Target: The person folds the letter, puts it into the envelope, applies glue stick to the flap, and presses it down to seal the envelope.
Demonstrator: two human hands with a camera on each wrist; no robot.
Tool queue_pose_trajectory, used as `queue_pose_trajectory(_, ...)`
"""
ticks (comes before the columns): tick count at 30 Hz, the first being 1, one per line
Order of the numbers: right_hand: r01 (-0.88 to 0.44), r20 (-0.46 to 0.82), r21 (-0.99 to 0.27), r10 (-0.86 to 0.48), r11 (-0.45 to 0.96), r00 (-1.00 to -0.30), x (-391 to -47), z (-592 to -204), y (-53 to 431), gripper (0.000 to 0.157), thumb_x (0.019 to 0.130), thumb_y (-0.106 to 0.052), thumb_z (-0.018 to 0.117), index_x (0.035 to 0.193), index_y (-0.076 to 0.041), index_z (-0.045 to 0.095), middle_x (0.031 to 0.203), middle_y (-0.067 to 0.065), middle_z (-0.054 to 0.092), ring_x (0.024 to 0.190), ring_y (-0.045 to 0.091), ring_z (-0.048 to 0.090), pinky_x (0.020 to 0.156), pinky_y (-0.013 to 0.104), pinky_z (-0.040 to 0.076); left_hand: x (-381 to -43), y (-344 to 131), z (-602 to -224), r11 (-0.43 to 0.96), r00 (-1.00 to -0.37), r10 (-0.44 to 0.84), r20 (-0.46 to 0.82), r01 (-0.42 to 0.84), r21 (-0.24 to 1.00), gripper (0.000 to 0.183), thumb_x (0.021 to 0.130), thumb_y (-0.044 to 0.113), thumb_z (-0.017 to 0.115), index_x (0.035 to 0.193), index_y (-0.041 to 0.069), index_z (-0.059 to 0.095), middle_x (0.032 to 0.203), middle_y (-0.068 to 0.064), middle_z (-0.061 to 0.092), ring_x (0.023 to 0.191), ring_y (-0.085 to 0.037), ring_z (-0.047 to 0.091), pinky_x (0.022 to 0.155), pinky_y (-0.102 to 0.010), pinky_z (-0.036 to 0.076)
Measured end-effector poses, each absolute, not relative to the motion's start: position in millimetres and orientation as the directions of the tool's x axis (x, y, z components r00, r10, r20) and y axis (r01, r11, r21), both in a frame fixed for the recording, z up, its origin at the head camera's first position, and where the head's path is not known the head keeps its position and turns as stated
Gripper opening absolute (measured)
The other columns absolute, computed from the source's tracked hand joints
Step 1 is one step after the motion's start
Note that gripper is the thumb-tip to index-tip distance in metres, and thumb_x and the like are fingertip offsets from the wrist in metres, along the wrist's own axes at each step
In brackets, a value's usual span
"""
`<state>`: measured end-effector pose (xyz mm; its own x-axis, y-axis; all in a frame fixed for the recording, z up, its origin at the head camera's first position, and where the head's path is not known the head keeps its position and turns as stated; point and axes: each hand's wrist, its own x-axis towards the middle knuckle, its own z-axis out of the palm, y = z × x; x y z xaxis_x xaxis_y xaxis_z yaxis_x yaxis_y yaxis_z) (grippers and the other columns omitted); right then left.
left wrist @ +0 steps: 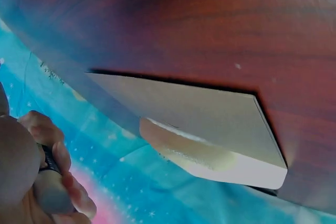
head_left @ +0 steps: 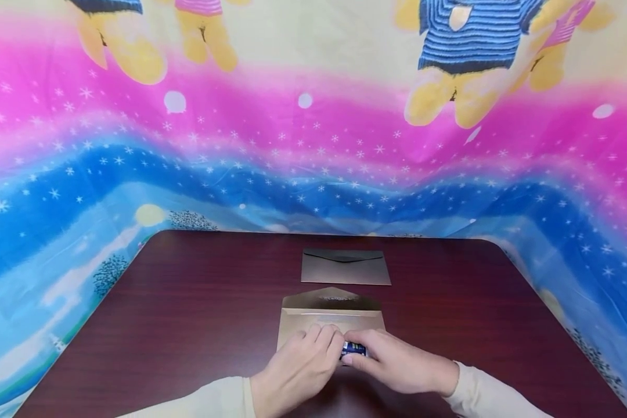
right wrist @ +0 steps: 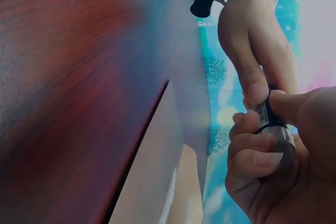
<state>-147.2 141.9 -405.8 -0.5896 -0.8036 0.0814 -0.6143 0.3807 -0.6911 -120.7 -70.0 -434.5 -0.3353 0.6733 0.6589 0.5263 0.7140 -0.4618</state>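
Observation:
A small dark blue glue stick [head_left: 354, 348] with a printed label is held between the two hands over the near edge of an opened gold-beige envelope [head_left: 292, 322]. My left hand [head_left: 304, 363] grips one end, its fingers covering that part. From the other side my right hand [head_left: 402, 361] holds the tube with thumb and curled fingers; a grey end [right wrist: 283, 145] shows in the right wrist view. The envelope lies on the table with its pointed flap [head_left: 305, 300] folded out away from me. A mottled, shiny patch shows on the flap.
Beyond it, a second envelope [head_left: 345, 273] lies with its flap folded down. Both lie on a dark red-brown wooden table [head_left: 198, 290] with rounded far corners. A printed cloth [head_left: 271, 174] in pink and blue hangs around the table's far side and sides.

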Motion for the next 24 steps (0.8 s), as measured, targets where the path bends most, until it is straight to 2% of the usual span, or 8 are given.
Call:
queue_pose_trajectory(3,-0.618,0.085,-0.686,-0.802,0.384,-0.592,-147,-405,143,0.015,0.106,-0.033,0.050,0.099,-0.023,0.060,0.082,-0.017,0.050,0.074,-0.008,0.047,0.068,0.015,0.048,-123,-72,-433,0.688,-0.314,0.706,0.634,0.516,-0.511,0.034,0.107,0.016,0.029,0.091,0.014,0.059,0.077,0.005,0.053,0.061,-0.009,0.041,0.048,-0.019,0.021)
queue_pose_trajectory(7,-0.620,0.097,-0.681,-0.791,0.390,-0.604,-145,-405,140,0.014,0.106,-0.033,0.052,0.099,-0.023,0.059,0.081,-0.017,0.051,0.073,-0.008,0.047,0.067,0.015,0.048,-127,-76,-434,0.642,-0.309,0.753,0.581,0.538,-0.546,0.039,0.109,0.015,0.023,0.093,0.015,0.058,0.076,0.005,0.053,0.060,-0.009,0.044,0.046,-0.020,0.023)
queue_pose_trajectory(11,-0.650,0.111,-0.653,-0.801,0.387,-0.589,-143,-404,139,0.015,0.106,-0.033,0.052,0.100,-0.022,0.061,0.081,-0.018,0.052,0.073,-0.008,0.048,0.067,0.014,0.048,-132,-82,-437,0.583,-0.288,0.793,0.537,0.615,-0.531,0.041,0.110,0.023,0.022,0.092,0.016,0.058,0.072,0.007,0.053,0.054,-0.008,0.046,0.042,-0.021,0.025)
queue_pose_trajectory(17,-0.678,0.117,-0.629,-0.816,0.380,-0.566,-143,-403,139,0.017,0.106,-0.036,0.051,0.101,-0.024,0.062,0.080,-0.017,0.055,0.070,-0.010,0.047,0.066,0.013,0.047,-136,-86,-436,0.524,-0.242,0.824,0.512,0.670,-0.526,0.032,0.107,0.039,0.043,0.089,0.016,0.057,0.064,0.010,0.052,0.046,-0.006,0.046,0.041,-0.021,0.027)
queue_pose_trajectory(20,-0.685,0.126,-0.625,-0.819,0.373,-0.560,-143,-402,139,0.017,0.105,-0.036,0.051,0.100,-0.024,0.062,0.079,-0.017,0.054,0.069,-0.010,0.046,0.065,0.013,0.047,-136,-85,-434,0.525,-0.245,0.823,0.512,0.673,-0.521,0.030,0.102,0.043,0.053,0.089,0.017,0.057,0.062,0.010,0.053,0.044,-0.005,0.046,0.040,-0.021,0.026)
queue_pose_trajectory(24,-0.701,0.153,-0.607,-0.810,0.375,-0.566,-143,-403,140,0.015,0.105,-0.035,0.052,0.100,-0.024,0.062,0.079,-0.015,0.056,0.071,-0.010,0.047,0.066,0.013,0.047,-137,-85,-433,0.533,-0.251,0.815,0.522,0.678,-0.506,0.031,0.099,0.046,0.059,0.088,0.017,0.057,0.061,0.010,0.054,0.044,-0.005,0.046,0.040,-0.020,0.025)
